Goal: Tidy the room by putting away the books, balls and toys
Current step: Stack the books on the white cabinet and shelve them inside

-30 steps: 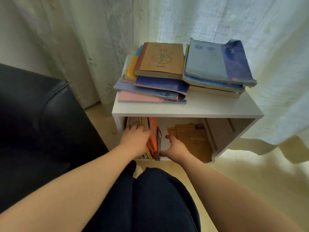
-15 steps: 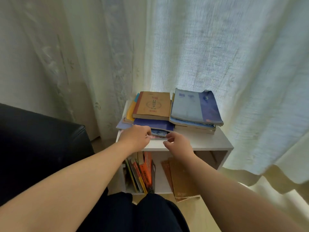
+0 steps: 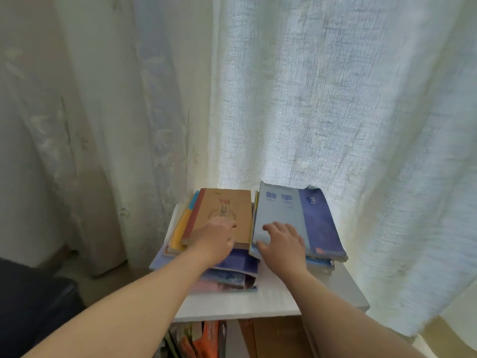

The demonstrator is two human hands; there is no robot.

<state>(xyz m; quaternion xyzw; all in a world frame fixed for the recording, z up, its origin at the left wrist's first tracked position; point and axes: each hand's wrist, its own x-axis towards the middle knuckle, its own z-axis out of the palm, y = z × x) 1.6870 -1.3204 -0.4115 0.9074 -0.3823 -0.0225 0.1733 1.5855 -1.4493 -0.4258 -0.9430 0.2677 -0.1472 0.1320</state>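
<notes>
Left hand (image 3: 215, 241) is lying on the brown book (image 3: 227, 210), grip not discernible; right hand (image 3: 282, 241) is resting, grip spread, on the blue book (image 3: 286, 210).

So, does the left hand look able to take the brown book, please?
Probably yes: the left hand lies over the brown book at its near edge, and nothing sits on top of it.
</notes>
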